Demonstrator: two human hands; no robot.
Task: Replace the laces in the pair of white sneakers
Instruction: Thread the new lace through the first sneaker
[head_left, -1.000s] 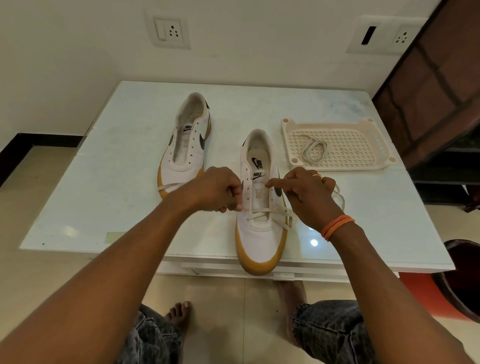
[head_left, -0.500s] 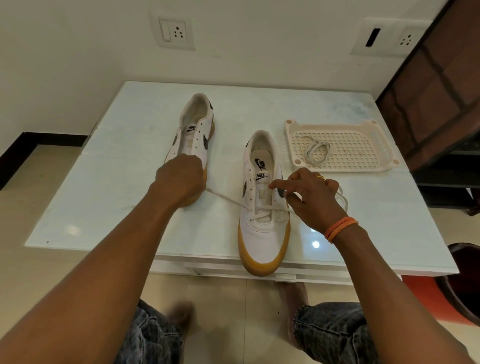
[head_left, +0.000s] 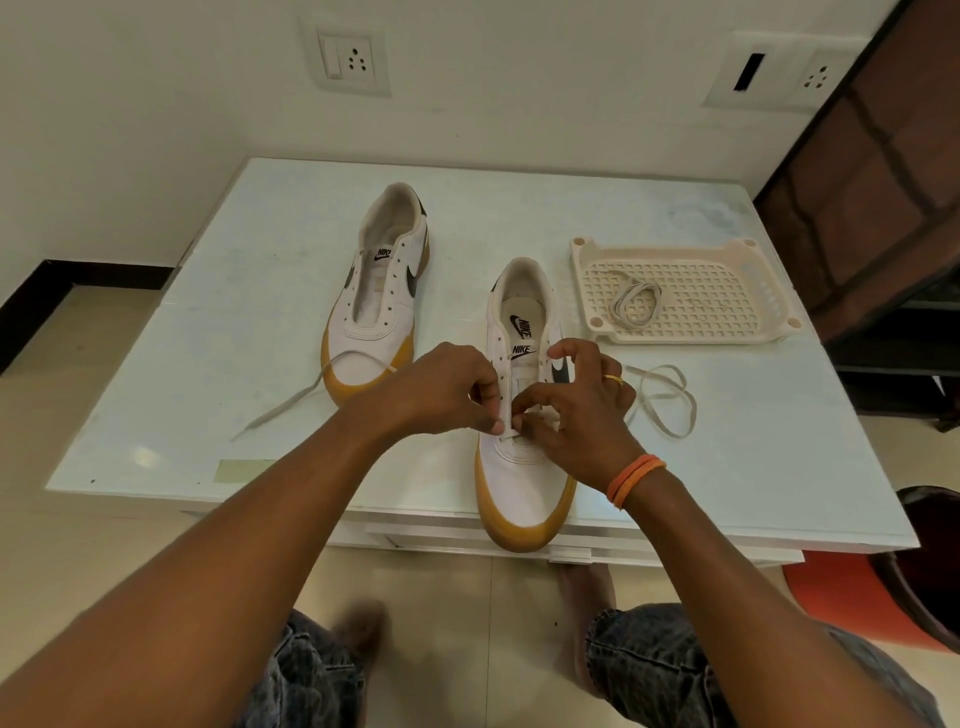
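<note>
— Sneaker (head_left: 522, 457) on the desk (head_left: 249, 332), under both grips: left hand (head_left: 441, 389) and right hand (head_left: 576, 410) pinched the lace (head_left: 511, 434) at the low eyelets.

— Best fed flat, untwisted; loose tails either side (head_left: 662, 397) kept even.

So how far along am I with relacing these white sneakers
Done: only the lowest eyelets of the near sneaker carry the lace. In hand: your left hand and right hand both pinch it over the tongue, its ends trailing to both sides. Left: that shoe's upper eyelets, plus the far sneaker, which has empty eyelets; a coiled lace waits in the tray.
</note>
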